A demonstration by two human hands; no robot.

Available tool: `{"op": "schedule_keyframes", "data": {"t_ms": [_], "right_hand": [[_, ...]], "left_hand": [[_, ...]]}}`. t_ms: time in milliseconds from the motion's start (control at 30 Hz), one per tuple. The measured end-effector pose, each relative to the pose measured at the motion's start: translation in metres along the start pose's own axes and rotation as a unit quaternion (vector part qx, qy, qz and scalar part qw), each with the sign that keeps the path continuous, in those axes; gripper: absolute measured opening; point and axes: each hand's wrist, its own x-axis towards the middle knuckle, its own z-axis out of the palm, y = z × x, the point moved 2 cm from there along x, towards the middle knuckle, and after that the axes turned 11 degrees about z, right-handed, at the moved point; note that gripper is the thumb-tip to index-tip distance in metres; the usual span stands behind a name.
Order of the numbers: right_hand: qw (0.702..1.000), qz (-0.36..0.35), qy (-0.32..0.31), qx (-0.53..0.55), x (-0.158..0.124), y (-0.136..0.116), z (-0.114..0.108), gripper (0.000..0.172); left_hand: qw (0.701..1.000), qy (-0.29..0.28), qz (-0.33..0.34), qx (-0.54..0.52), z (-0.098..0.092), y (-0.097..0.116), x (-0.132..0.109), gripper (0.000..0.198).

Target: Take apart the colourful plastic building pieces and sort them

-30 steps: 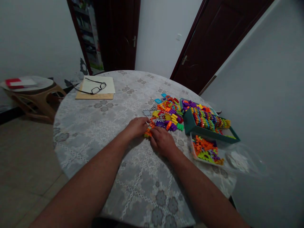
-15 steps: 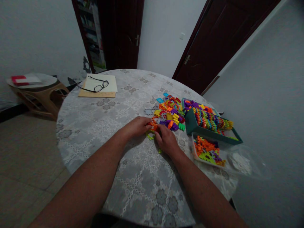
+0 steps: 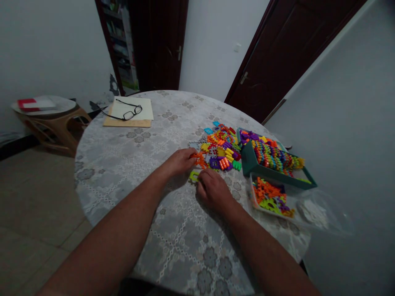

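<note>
My left hand (image 3: 182, 161) is closed, its fingertips pinching an orange interlocking plastic building piece (image 3: 201, 159) at the near edge of a mixed heap. Curled just nearer to me, my right hand (image 3: 213, 190) has its fingers on a yellow-green building piece (image 3: 194, 176); part of that piece is hidden under them. Beyond both hands lies the loose heap of building pieces (image 3: 221, 139) in red, orange, yellow, purple, green, blue and grey.
A teal box (image 3: 248, 159) holds rows of joined colourful pieces on the right. Nearer stands a clear plastic tub (image 3: 252, 193) with more pieces, beside a transparent bag (image 3: 327, 211). Glasses (image 3: 128, 115) rest on papers (image 3: 146, 107) at the back left of the round table (image 3: 123, 164).
My right hand has moved from the orange piece slightly toward me, onto the yellow-green piece. My left hand stays at the orange piece, which now shows more fully.
</note>
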Motion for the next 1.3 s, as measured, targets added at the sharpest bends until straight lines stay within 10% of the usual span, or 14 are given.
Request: {"op": "schedule_keyframes", "data": {"t_ms": [400,633,833,1300], "right_hand": [[0.974,0.139,0.105,0.146,0.007,0.031,-0.009,0.026],[0.973,0.157,0.113,0.127,0.006,0.039,-0.031,0.019],[0.978,0.199,-0.004,-0.066,-0.008,0.055,-0.038,0.012],[0.979,0.158,-0.120,-0.044,-0.007,0.051,-0.038,0.009]], "left_hand": [[0.983,-0.083,0.067,-0.147,0.011,0.013,0.001,0.024],[0.998,-0.041,0.004,-0.045,0.013,0.010,0.000,0.010],[0.998,0.049,-0.038,-0.018,0.004,0.004,0.005,0.015],[0.998,0.043,-0.023,-0.027,0.007,0.001,0.004,0.017]]}}
